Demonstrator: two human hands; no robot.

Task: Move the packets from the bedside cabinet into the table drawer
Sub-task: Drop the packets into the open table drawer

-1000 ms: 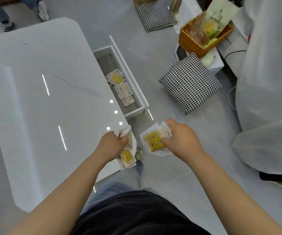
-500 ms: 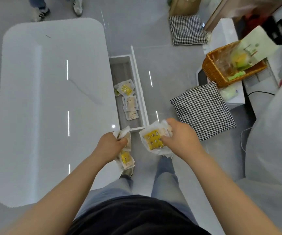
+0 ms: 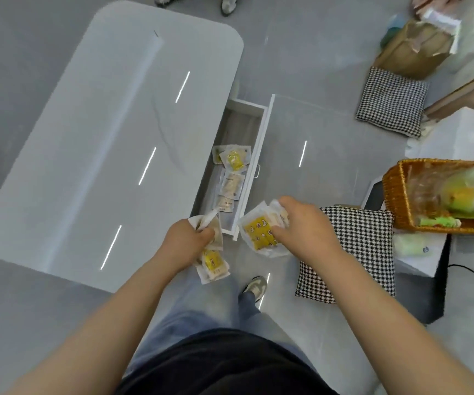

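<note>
My left hand point(image 3: 186, 243) grips a bunch of clear packets point(image 3: 212, 262) with yellow contents, hanging just below the near end of the open table drawer point(image 3: 258, 163). My right hand point(image 3: 305, 227) holds more packets, the top one a yellow-printed packet point(image 3: 260, 233), right of the drawer's front panel. Several packets point(image 3: 231, 175) lie inside the drawer. The glossy white table point(image 3: 110, 143) fills the left.
A houndstooth cushion point(image 3: 357, 253) lies on the floor by my right hand, another cushion point(image 3: 391, 101) farther back. A wicker basket point(image 3: 441, 195) with bagged items sits on a white cabinet point(image 3: 418, 255). Someone's shoes point(image 3: 228, 2) stand beyond the table. My own foot point(image 3: 255, 286) is below the packets.
The view has swung so the table and drawer now lie at a slant. Both hands keep their packets and sit closer to the drawer's near end.
</note>
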